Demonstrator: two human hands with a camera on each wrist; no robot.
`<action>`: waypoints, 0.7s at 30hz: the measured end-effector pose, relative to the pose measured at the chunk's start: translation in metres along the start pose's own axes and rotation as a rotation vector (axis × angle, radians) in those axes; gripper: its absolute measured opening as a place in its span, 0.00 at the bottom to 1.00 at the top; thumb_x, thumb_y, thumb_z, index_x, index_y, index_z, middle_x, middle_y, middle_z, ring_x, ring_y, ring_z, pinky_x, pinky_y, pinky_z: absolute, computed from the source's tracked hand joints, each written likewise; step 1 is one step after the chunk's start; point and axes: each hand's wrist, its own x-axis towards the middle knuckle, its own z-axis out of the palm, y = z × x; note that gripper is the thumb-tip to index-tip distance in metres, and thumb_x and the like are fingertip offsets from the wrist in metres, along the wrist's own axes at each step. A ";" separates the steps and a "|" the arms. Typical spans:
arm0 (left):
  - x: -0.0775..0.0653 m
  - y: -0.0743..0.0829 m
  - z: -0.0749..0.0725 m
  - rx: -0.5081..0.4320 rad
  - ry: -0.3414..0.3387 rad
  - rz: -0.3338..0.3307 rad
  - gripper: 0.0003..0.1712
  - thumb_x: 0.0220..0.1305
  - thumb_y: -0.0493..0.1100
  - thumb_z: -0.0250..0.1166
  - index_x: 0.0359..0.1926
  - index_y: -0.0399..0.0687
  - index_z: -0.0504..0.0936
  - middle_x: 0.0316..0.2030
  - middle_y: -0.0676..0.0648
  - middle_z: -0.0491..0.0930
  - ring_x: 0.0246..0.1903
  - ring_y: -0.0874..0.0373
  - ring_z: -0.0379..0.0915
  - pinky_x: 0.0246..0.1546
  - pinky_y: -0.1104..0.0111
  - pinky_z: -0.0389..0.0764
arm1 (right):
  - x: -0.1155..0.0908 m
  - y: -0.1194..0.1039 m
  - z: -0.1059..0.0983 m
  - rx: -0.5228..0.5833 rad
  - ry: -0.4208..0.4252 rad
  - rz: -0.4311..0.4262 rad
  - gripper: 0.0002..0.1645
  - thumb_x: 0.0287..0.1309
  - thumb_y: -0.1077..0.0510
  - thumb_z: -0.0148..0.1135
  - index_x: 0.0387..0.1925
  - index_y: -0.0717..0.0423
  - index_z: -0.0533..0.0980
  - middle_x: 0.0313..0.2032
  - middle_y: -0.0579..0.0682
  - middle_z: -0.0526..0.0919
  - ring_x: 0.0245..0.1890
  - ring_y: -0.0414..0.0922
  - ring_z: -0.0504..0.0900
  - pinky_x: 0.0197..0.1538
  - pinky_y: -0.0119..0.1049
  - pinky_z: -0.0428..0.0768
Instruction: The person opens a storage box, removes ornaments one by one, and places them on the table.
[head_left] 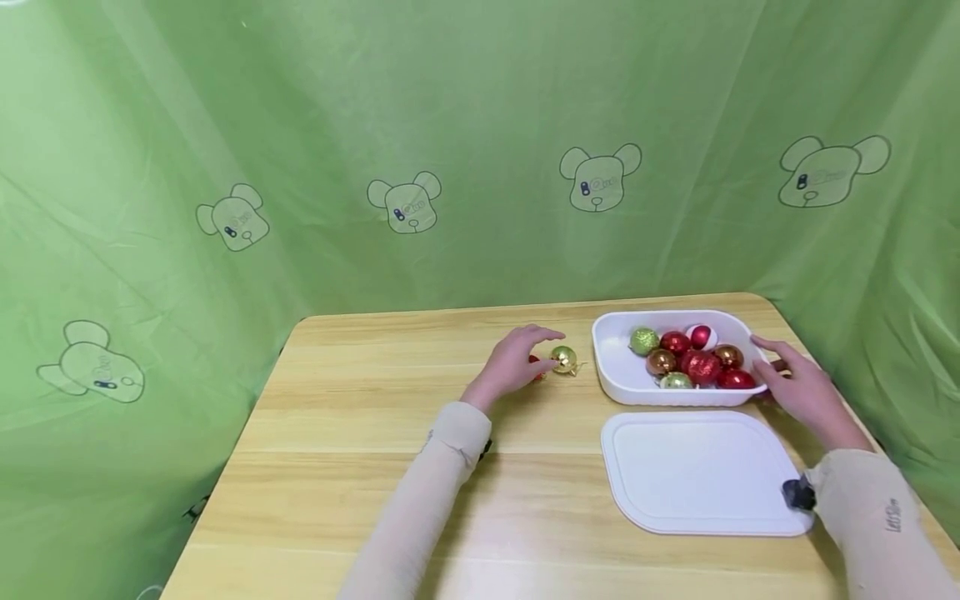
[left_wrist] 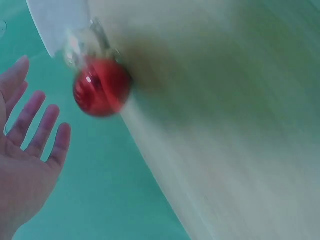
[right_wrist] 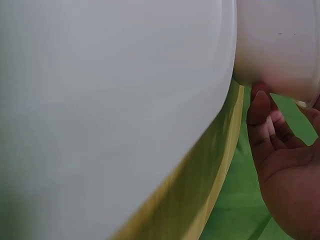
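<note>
In the head view my left hand (head_left: 512,360) hovers with parted fingers beside a gold Christmas bauble (head_left: 563,360). A red bauble (head_left: 537,368) is partly hidden by that hand. The left wrist view shows the same red bauble (left_wrist: 102,87) apart from the hand (left_wrist: 32,150). At the right end of a white plastic box (head_left: 622,379), my right hand (head_left: 801,385) touches the wall and rim with fingers spread. In the right wrist view its fingertips meet the box (right_wrist: 280,50) near a lower corner. Several red, green and copper baubles (head_left: 702,367) lie inside the box.
A white lid (head_left: 701,475) lies flat on the wooden table (head_left: 360,417), just in front of the box. Something red shows under the right hand, too hidden to identify. A green curtain (head_left: 480,100) with bear prints hangs behind the table.
</note>
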 end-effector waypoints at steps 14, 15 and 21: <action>0.029 0.054 0.035 0.005 -0.045 0.087 0.28 0.74 0.53 0.65 0.71 0.63 0.74 0.69 0.54 0.75 0.69 0.58 0.69 0.71 0.67 0.71 | -0.001 0.002 0.003 0.010 0.008 -0.003 0.36 0.80 0.43 0.46 0.80 0.52 0.55 0.51 0.74 0.78 0.27 0.41 0.82 0.27 0.37 0.82; 0.032 0.058 0.038 0.014 -0.049 0.096 0.28 0.74 0.53 0.64 0.72 0.62 0.74 0.70 0.55 0.75 0.70 0.58 0.69 0.72 0.67 0.70 | -0.001 0.002 0.003 0.008 0.009 -0.004 0.37 0.80 0.43 0.46 0.80 0.52 0.55 0.51 0.73 0.78 0.27 0.41 0.81 0.27 0.36 0.81; 0.050 0.080 0.058 0.044 -0.087 0.150 0.28 0.76 0.54 0.61 0.73 0.60 0.73 0.70 0.57 0.74 0.70 0.62 0.67 0.74 0.71 0.64 | 0.000 0.005 0.001 0.000 0.017 -0.028 0.36 0.80 0.45 0.47 0.80 0.54 0.56 0.50 0.75 0.79 0.26 0.38 0.81 0.26 0.35 0.81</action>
